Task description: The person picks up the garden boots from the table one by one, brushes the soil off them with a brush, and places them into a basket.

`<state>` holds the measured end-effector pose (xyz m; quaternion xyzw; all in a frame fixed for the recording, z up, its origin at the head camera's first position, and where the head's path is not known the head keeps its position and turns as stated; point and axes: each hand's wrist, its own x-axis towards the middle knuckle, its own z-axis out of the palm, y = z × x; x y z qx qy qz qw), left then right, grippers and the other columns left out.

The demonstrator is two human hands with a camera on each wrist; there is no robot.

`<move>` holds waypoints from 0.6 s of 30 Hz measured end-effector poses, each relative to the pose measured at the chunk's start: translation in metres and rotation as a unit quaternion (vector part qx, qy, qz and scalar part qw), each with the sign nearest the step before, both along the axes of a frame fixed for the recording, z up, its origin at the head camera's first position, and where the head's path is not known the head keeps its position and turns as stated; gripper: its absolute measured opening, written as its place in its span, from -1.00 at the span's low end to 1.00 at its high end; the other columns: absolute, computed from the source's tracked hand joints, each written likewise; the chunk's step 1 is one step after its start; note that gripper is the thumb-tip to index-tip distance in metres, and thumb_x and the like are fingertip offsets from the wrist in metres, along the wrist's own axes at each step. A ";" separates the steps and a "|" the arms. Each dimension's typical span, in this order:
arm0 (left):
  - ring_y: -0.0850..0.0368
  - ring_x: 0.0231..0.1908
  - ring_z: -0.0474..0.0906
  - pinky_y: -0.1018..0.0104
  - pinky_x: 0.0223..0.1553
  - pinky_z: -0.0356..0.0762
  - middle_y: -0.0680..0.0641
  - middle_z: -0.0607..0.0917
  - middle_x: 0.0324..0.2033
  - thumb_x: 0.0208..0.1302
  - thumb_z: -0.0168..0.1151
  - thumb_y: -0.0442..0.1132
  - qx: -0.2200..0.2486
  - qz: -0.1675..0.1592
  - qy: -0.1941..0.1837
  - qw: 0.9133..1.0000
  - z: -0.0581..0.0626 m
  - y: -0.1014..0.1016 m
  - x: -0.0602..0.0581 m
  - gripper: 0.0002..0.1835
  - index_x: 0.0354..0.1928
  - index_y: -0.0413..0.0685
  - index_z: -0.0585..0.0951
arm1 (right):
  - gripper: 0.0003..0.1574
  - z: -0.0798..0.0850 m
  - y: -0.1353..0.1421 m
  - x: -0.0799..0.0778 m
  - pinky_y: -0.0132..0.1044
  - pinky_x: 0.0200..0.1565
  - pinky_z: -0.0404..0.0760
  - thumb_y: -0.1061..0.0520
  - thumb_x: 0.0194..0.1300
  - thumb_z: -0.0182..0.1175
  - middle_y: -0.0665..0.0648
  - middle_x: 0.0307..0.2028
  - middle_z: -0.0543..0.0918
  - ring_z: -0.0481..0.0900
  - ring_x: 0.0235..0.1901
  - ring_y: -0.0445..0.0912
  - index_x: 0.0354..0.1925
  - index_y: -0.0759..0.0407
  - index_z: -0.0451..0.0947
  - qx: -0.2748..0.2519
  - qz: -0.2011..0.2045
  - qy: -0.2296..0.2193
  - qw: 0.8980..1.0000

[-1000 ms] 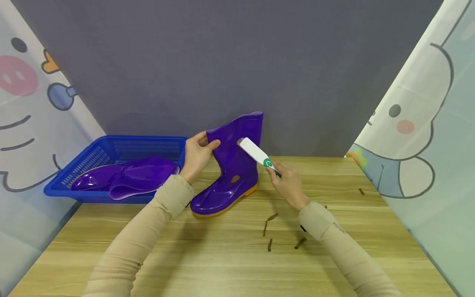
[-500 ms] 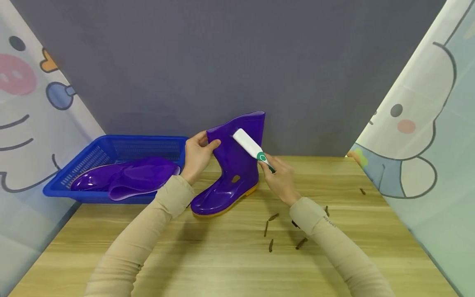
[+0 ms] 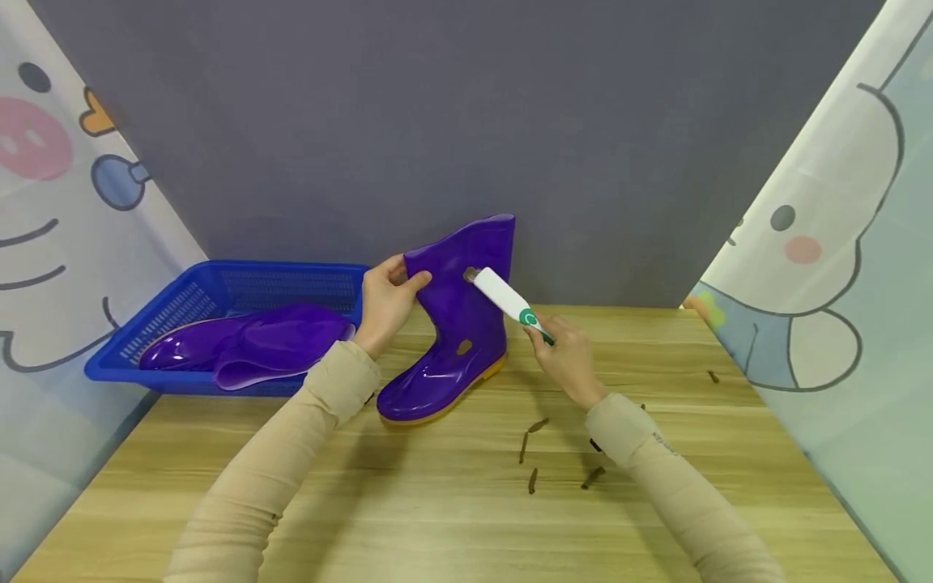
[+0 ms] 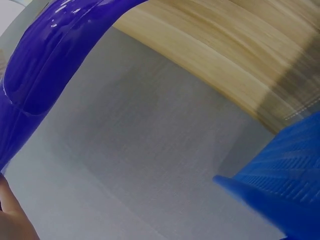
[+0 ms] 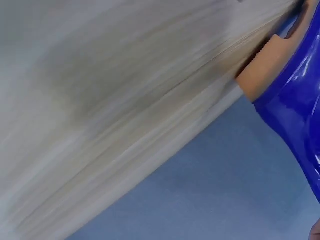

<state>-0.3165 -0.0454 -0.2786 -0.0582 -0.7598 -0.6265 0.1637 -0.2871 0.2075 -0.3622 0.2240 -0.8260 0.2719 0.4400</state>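
A shiny purple rain boot [image 3: 466,312] with a yellow sole stands on the table, toe to the left. My left hand [image 3: 386,304] pinches its top edge, thumb outside. In my right hand [image 3: 567,356] is a white brush [image 3: 503,293] with a green grip, its bristles at the boot's upper shaft beside a brown smear [image 3: 470,274]. A tan patch [image 3: 464,346] marks the ankle. The left wrist view shows the purple shaft [image 4: 45,70] and a bit of hand; the right wrist view shows the boot's orange-looking heel [image 5: 265,70], the brush out of frame.
On the left stands a blue plastic basket [image 3: 120,371] with a second purple boot [image 3: 270,340] lying in it. Several small brown bits [image 3: 532,480] are scattered over the wooden table [image 3: 437,518]. A grey panel [image 3: 466,121] rises behind the table.
My right hand moved the brush up and left along the shaft, then back down and right, baring the brown smear. The left hand and the boot have stayed nearly still.
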 end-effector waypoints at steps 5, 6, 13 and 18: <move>0.27 -0.34 0.58 0.56 -0.43 0.50 -0.19 0.69 -0.19 0.07 0.29 -0.29 0.008 -0.003 -0.016 1.000 -0.001 0.000 0.000 -0.68 -0.08 -0.16 0.60 | -0.68 0.004 -0.002 0.004 -0.49 -0.69 0.23 0.32 -0.07 0.36 0.19 -0.60 0.62 0.32 -0.71 -0.19 -0.24 0.37 0.63 -0.041 0.026 0.044 0.998; 0.27 -0.34 0.59 0.56 -0.43 0.50 -0.19 0.69 -0.19 0.07 0.30 -0.28 0.009 -0.006 -0.018 1.000 -0.002 0.001 0.000 -0.67 -0.07 -0.16 0.60 | -0.67 0.005 -0.005 0.003 -0.49 -0.69 0.21 0.33 -0.06 0.34 0.18 -0.60 0.62 0.29 -0.71 -0.19 -0.22 0.37 0.62 -0.049 0.036 0.053 0.997; 0.25 -0.32 0.59 0.54 -0.42 0.51 -0.20 0.69 -0.19 0.08 0.28 -0.32 0.013 -0.031 -0.001 0.999 0.001 0.008 0.003 -0.67 -0.06 -0.20 0.59 | -0.66 0.006 -0.015 -0.006 -0.48 -0.66 0.23 0.30 0.00 0.32 0.18 -0.57 0.61 0.32 -0.70 -0.14 -0.17 0.36 0.61 -0.047 0.030 0.050 0.997; 0.25 -0.32 0.60 0.55 -0.42 0.51 -0.21 0.70 -0.22 0.08 0.28 -0.33 0.003 -0.038 0.014 0.999 0.002 0.010 0.003 -0.68 -0.07 -0.18 0.60 | -0.66 0.002 -0.016 -0.009 -0.47 -0.69 0.24 0.28 -0.01 0.34 0.19 -0.57 0.63 0.33 -0.71 -0.17 -0.19 0.36 0.62 -0.019 0.029 0.035 0.999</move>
